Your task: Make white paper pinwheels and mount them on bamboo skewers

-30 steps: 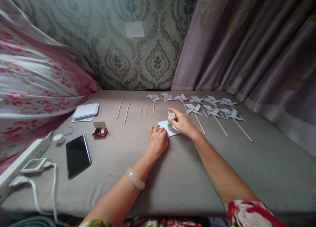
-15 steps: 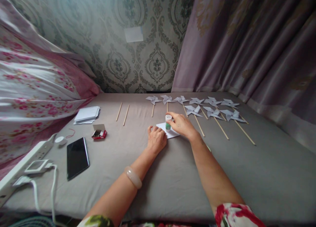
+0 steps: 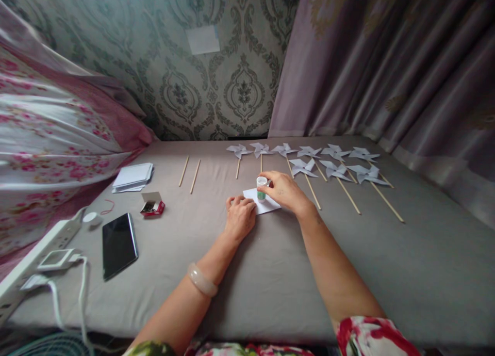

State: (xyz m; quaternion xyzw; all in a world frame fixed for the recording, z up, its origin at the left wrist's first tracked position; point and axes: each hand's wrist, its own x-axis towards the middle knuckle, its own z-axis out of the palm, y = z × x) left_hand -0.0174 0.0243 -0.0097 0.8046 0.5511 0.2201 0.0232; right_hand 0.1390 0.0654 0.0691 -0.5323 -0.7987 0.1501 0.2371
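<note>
My right hand (image 3: pixel 285 192) grips a glue stick (image 3: pixel 261 195), white with a green label, held upright over a small white sheet of paper (image 3: pixel 270 206). Its lower end appears to meet the sheet. At the sheet's left edge, my left hand (image 3: pixel 240 217) has its fingers bent and pressed down, holding the paper against the cloth; the fingertips are partly hidden. Beyond my hands lie several white paper pinwheels (image 3: pixel 303 167) on wooden sticks. Two bare wooden sticks (image 3: pixel 195 176) are to the left.
On the left are a stack of white paper (image 3: pixel 132 177), an open small red box (image 3: pixel 153 206) with tiny dark items, a phone (image 3: pixel 119 246), a white round cap (image 3: pixel 92 220) and a power strip (image 3: pixel 42 260) with cables. Curtain (image 3: pixel 328 77) and patterned wall (image 3: pixel 170 51) stand behind the grey-covered surface (image 3: pixel 201 299).
The whole view has shifted slightly. My right hand still has the glue stick upright on the paper, and my left hand stays at the sheet's left edge.
</note>
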